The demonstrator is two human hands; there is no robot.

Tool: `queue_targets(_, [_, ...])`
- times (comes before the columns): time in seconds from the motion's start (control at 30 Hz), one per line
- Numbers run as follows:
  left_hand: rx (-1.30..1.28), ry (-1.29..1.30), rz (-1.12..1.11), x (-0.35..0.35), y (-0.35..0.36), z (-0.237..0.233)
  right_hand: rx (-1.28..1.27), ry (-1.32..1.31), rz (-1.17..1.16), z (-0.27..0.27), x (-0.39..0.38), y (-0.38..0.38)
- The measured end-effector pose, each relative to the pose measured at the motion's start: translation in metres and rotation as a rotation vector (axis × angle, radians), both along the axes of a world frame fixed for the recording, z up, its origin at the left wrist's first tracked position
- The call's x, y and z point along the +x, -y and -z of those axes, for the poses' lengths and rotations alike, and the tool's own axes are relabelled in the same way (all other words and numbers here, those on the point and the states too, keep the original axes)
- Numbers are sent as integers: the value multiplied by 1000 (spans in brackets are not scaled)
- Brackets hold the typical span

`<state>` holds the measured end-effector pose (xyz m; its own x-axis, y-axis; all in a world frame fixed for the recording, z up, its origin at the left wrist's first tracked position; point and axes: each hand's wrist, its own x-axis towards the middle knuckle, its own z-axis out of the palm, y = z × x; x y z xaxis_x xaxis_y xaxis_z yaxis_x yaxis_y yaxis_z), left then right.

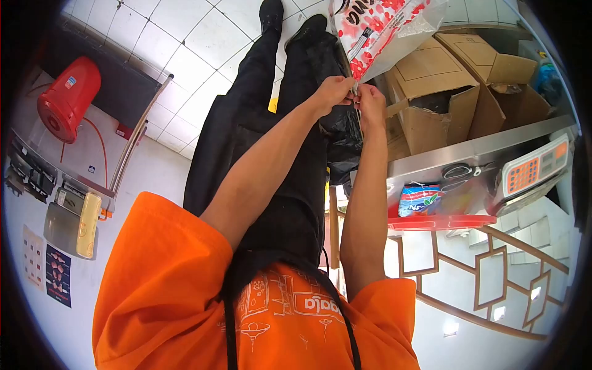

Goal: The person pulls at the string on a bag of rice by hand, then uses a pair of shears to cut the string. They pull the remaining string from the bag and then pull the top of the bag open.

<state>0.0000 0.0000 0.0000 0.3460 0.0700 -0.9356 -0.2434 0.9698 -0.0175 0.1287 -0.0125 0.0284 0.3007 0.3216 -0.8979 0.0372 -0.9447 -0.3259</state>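
Note:
A white and clear plastic bag (385, 34) with red flower print and dark lettering lies at the top, right of my feet. Its narrow lower corner sits between the fingers of both hands. My left hand (334, 92) pinches that corner, fingers pressed together. Close beside it, almost touching, my right hand (372, 103) is closed on the same corner, thumb and fingers bent. Just below the hands hangs black plastic (343, 132). What exactly the fingertips press on is too small to make out.
Opened cardboard boxes (431, 92) stand to the right behind a metal edge (475, 148). Beyond it are a scale (533, 165), a blue packet (419, 200) and a red round tray (441, 222). A red bucket (69, 98) is at the left. Tiled floor (203, 37) lies around my feet.

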Motion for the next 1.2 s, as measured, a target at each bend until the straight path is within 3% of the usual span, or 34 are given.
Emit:
queue_targets(0.07, [206, -75, 227, -4, -1, 0, -66, -146, 293, 0, -2, 1])
queue_targets(0.4, [231, -84, 255, -7, -27, -27, -23, -221, 414, -13, 2, -13])
queue_targets(0.47, [587, -196, 424, -7, -17, -22, -26, -231, 386, -10, 3, -12])
queue_targets(0.5, [592, -197, 423, -8, -11, -15, -21, -232, 385, -11, 3, -14])
queue_targets(0.57, [973, -330, 475, -10, -3, -2, -73, -291, 507, -14, 4, -17])
queue_targets(0.7, [1084, -402, 593, -13, -12, -15, -104, -296, 651, -12, 2, -24])
queue_targets(0.9, [1041, -386, 575, -12, -11, -16, -34, -170, 474, -13, 7, -26])
queue_targets(0.97, [855, -331, 452, -14, -5, -13, 32, 52, 269, -16, 16, -26])
queue_targets(1.03, [804, -304, 450, -15, -5, -14, 34, 46, 138, -17, 20, -23])
queue_targets(1.1, [759, -277, 440, -16, -9, -12, 74, 23, -264, -20, 18, -24])
queue_targets(1.17, [332, -45, 242, -20, -13, -9, 96, 117, -387, -23, 5, -26])
queue_targets(1.2, [332, -47, 240, -20, -13, -9, 101, 215, -427, -27, -2, -29])
